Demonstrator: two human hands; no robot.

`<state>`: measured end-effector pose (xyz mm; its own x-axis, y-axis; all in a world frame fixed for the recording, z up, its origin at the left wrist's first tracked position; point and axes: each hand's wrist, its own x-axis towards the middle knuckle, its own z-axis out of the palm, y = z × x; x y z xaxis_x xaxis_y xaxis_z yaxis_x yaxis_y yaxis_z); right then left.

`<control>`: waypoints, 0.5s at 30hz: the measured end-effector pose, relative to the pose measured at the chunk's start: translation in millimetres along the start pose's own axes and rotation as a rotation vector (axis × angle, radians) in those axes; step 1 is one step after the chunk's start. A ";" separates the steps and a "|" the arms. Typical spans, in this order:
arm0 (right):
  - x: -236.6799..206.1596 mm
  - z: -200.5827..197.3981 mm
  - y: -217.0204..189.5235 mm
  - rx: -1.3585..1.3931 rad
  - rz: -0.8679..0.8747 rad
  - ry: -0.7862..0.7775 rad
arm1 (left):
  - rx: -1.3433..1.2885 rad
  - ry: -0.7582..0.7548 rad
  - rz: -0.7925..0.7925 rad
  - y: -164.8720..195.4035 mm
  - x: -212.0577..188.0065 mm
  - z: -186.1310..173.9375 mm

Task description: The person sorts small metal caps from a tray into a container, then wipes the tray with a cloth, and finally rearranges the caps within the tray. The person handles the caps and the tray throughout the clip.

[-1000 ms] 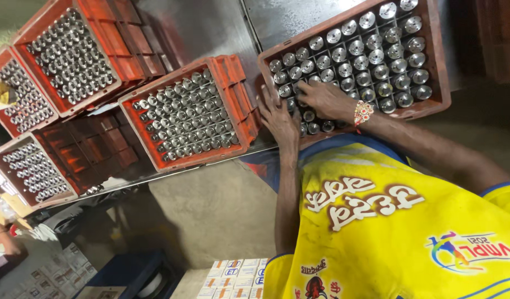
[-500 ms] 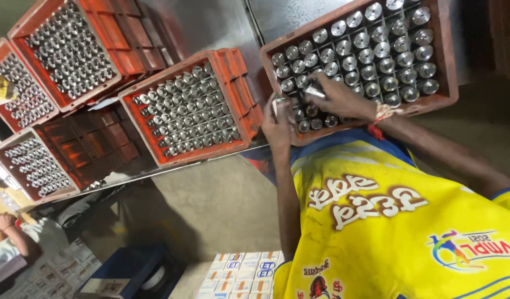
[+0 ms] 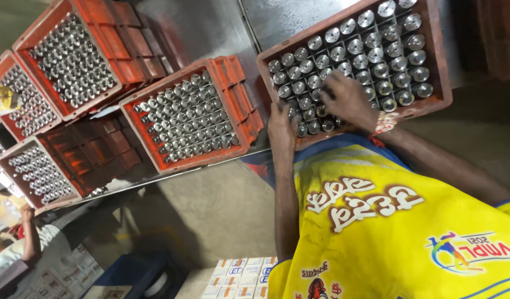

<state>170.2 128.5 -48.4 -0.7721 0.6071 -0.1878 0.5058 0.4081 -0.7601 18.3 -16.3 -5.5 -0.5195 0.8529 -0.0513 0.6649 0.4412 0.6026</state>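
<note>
Bare metal bench (image 3: 210, 27) runs open between the middle red crate (image 3: 235, 94) and the brown crate (image 3: 440, 91); packed metal caps (image 3: 349, 50) apparently fill the brown crate.

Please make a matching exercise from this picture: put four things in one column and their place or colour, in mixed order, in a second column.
Things:
1. left hand
2. right hand
3. shirt
4. blue bin

Places or colours:
A. yellow, with printed lettering
B. on the floor, bottom of the view
C. on the metal cylinders inside the crate
D. at the crate's near corner

Pairs: 1-D, 2-C, 3-A, 4-B
</note>
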 end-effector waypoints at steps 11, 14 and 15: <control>-2.3 -5.3 25.2 -0.143 -0.123 0.119 | 0.232 -0.172 0.246 26.6 34.1 28.2; -11.1 -41.4 43.5 0.096 -0.165 0.072 | 0.173 -0.138 0.389 17.6 41.6 36.2; -18.6 -55.2 48.3 0.171 -0.117 0.050 | 0.132 -0.123 0.436 13.2 42.8 39.4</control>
<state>230.2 174.6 -47.2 -0.7994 0.5974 -0.0645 0.3381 0.3584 -0.8702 26.0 37.1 -31.1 -0.1144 0.9898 0.0850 0.8737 0.0595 0.4828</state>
